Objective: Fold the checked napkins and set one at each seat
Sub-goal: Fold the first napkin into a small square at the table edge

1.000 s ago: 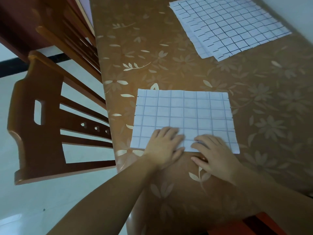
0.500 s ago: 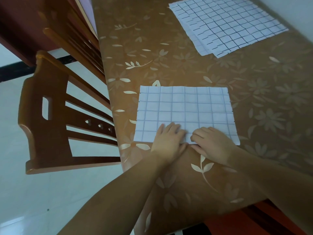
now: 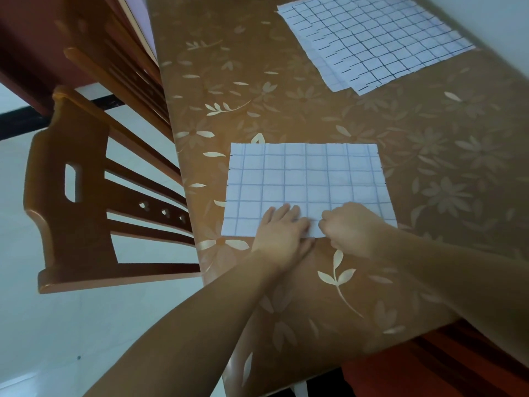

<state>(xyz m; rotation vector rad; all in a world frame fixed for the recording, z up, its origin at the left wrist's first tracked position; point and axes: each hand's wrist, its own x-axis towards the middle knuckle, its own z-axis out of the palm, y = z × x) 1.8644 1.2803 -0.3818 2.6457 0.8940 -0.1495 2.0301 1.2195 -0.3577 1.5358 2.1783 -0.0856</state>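
Checked napkins are lying in two spots on the floral table (image 3: pixel 429 196): a loose stack (image 3: pixel 378 38) at the far end, and one single napkin (image 3: pixel 306 179) flat by the near edge. I'm judging it thin, limp and light, best taken at the near hem. The left hand (image 3: pixel 282 233) is pressing it with straight fingers, while the right hand (image 3: pixel 355 230) is curling, apparently pinching that hem.

Bare forearms (image 3: pixel 200 310), left hand (image 3: pixel 282 233), right hand (image 3: pixel 353 229)
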